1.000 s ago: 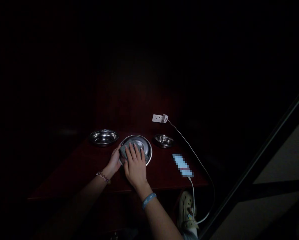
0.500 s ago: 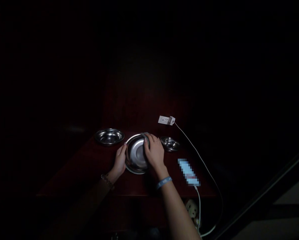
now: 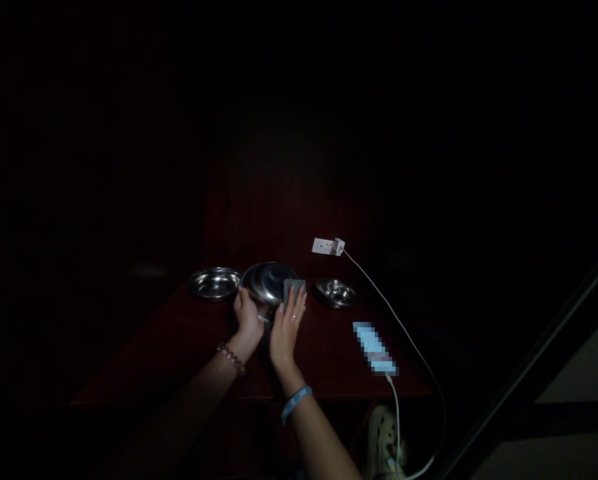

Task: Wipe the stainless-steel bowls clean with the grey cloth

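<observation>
A shiny steel bowl (image 3: 266, 283) is held tilted above the dark red table, its rounded side toward me. My left hand (image 3: 247, 319) grips its near left edge, thumb on the metal. On the bowl's right side lies a grey scouring pad (image 3: 293, 289), flat and square. My right hand (image 3: 287, 327) presses the pad there with its fingers stretched over it; part of the palm side is hidden. Left of the bowl rests a shallow steel dish (image 3: 215, 285), and to the right sit small steel bowls (image 3: 335, 292), seemingly nested.
A lit phone (image 3: 375, 348), blurred out, lies on the table's right side. Its white cable (image 3: 397, 287) loops past the table edge to a charger (image 3: 338, 247) in a wall socket (image 3: 321, 246). Below the edge shows a pale clog (image 3: 381, 433). Surroundings are very dark.
The bowl has been turned over and tilted away, so a different face shows. My right hand has moved from its upper right rim to lower on the side, and the pad is now plainly visible.
</observation>
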`<action>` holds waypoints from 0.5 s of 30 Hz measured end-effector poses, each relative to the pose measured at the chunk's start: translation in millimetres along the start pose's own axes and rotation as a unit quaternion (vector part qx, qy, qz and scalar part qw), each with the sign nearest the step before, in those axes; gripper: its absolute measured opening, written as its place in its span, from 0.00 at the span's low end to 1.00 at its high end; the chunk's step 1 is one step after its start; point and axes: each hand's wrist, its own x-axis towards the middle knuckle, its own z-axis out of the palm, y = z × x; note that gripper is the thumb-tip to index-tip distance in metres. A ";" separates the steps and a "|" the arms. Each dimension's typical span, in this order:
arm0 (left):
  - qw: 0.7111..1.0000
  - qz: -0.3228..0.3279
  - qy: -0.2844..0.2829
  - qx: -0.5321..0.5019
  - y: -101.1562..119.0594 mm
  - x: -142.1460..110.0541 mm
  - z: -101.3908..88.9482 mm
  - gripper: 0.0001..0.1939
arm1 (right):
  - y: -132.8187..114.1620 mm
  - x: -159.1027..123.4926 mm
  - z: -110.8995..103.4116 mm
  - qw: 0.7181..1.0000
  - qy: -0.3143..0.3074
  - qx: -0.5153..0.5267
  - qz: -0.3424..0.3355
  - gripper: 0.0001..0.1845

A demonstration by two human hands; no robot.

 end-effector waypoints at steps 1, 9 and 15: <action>1.000 0.000 -0.011 0.007 -1.4 0.2 -0.4 0.15 | -5.5 -6.1 -2.1 0.999 -0.016 -0.025 -0.027 0.32; 0.999 -0.043 -0.008 0.030 -6.2 -19.0 -16.0 0.11 | -38.0 -24.6 -63.1 0.955 -0.155 -0.146 -0.206 0.30; 0.991 -0.134 0.013 0.004 4.1 -42.0 -25.2 0.16 | -44.1 -30.6 -100.6 0.930 -0.209 -0.164 -0.256 0.29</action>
